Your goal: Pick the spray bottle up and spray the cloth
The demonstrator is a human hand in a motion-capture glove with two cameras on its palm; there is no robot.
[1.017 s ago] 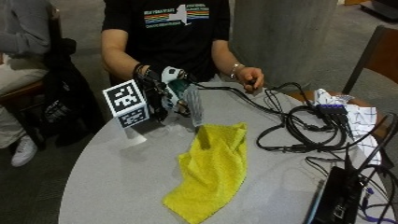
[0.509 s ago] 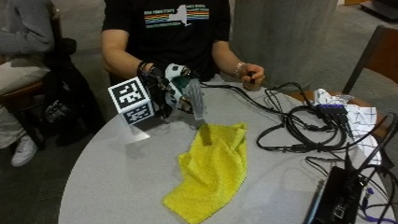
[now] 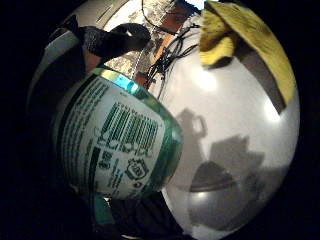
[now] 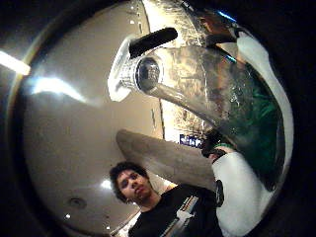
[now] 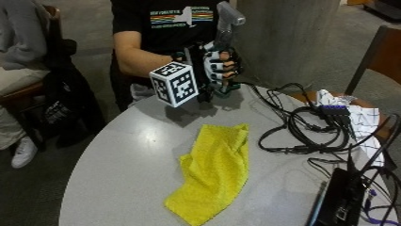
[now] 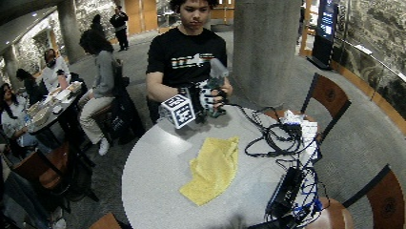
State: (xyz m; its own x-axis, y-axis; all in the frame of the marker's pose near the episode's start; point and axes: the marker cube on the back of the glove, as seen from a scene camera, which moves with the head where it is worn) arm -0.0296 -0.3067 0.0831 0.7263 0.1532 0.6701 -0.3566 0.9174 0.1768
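Table [image 5: 125, 155]: round, grey; bears all below except the bottle.

Cloth [image 5: 216, 172]: yellow, lying rumpled and partly folded mid-table, nearer the camera than the hand and well apart from it. Unsprayed, as far as one can judge.

Cables [image 5: 307, 127]: black tangle beside the cloth, on the far side from the hand; near enough to catch stray mist.

Bottle [image 5: 220, 52]: clear, green-labelled spray bottle, grey nozzle head uppermost, lifted off the table above its far edge, roughly upright. The thumb-side palm view shows the nozzle [image 4: 148, 73] close by; the little-finger view shows the label [image 3: 117, 145] filling the palm.

Right hand [image 5: 216, 70]: gloved, fingers curled round the bottle body, grasping it. Whether a finger sits on the trigger cannot be told.

Step in hand, judged: pick-up done, spray pending. To do it well: carry the bottle over the cloth, tip the nozzle down toward the cloth's middle, aim away from the cables, then squeeze the trigger.
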